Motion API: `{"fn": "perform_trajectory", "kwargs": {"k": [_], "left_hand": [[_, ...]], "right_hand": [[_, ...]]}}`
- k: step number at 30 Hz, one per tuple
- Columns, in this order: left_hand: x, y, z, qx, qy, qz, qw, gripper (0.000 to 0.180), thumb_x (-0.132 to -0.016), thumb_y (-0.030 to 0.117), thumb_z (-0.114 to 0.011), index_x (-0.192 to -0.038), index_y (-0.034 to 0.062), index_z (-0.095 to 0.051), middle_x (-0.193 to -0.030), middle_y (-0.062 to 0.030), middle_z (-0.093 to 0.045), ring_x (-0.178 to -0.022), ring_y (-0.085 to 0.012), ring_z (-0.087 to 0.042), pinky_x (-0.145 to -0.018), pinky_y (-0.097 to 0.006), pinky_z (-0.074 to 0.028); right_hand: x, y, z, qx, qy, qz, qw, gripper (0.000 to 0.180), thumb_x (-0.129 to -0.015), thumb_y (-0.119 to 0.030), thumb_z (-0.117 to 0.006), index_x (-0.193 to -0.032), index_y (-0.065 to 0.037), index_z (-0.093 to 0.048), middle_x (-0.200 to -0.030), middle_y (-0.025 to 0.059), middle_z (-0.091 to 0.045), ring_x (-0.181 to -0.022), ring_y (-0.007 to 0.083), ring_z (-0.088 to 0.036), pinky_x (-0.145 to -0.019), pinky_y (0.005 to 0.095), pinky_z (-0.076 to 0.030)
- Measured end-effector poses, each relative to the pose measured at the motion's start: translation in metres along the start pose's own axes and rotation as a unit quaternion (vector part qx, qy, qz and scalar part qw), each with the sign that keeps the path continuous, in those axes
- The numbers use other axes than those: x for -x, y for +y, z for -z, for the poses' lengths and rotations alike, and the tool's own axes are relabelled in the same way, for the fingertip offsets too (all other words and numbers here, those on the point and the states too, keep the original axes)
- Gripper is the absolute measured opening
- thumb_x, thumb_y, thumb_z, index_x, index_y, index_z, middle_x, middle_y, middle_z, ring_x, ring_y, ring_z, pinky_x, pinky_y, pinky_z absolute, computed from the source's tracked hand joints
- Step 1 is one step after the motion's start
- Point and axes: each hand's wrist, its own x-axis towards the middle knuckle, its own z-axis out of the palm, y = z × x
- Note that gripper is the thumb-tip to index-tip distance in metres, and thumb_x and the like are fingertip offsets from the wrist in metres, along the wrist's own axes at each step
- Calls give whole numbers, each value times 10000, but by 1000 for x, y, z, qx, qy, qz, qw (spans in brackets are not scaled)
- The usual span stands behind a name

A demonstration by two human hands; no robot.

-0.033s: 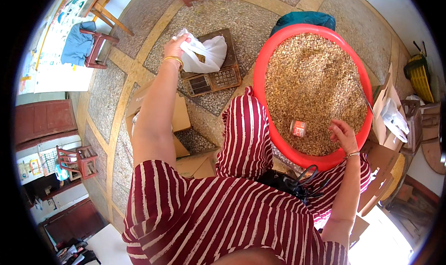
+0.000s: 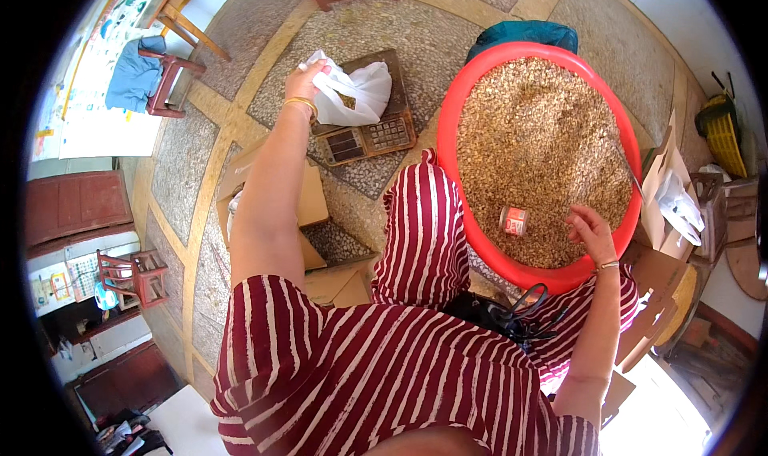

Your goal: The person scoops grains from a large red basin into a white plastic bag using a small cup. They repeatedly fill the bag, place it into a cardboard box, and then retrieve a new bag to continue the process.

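White plastic bag (image 2: 370,92) is found seated on the platform of a weathered scale (image 2: 368,140), its upper edge clamped between the thumb and fingers of the left hand (image 2: 307,80). Plastic is bunched at the grip and drawn toward the left, and the mouth is parted enough for a small amount of brown, grain-like material (image 2: 346,101) to be seen inside. Whether the bag's full weight is borne by the platform cannot be told; in this inspector's judgement, the edge is best held slack, since any upward pull or downward press would be passed to the scale. The mouth should be held wide and turned upward, with the base well inside the platform and loose folds clear of the keypad side. No contents are seen in the right hand (image 2: 590,230), whose fingers are loosely curled and parted over the near right part of the red basin (image 2: 450,148); contact with the loose material (image 2: 544,136) below cannot be confirmed. Just beside that hand, to its left, a small can with a red label (image 2: 513,221) is noted lying on the material, not gripped. Cardboard (image 2: 314,196) is noted near the left forearm, below the scale, and it should be cleared by the elbow so that the bag is not jogged.
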Motion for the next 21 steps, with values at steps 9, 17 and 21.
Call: {"fn": "perform_trajectory", "kwargs": {"k": [9,17,21], "left_hand": [[24,-23,6,-117,22,50,992,255,-685,316,-701,-861,140,-643,-877,19,-634,-864,-129,-562,-734,-298,-396],[53,-34,-2,-125,101,97,982,445,-607,355,-752,-986,164,-620,-1035,-38,-593,-1008,-197,-498,-754,-373,-389],[56,-44,-4,-104,127,87,983,515,-615,303,-758,-1055,87,-598,-1058,-86,-590,-1032,-221,-500,-794,-380,-388]], "right_hand": [[6,-3,-3,-2,17,-6,1000,325,-868,-207,-541,-1136,-24,-526,-864,50,-614,-605,78,-547,-536,209,-447],[12,-6,-6,-2,22,14,1000,318,-862,-205,-552,-1120,-20,-534,-786,27,-602,-586,74,-544,-508,204,-432],[15,-6,-7,3,22,20,1000,320,-861,-213,-556,-1121,-27,-536,-783,24,-603,-588,71,-545,-507,204,-434]]}}
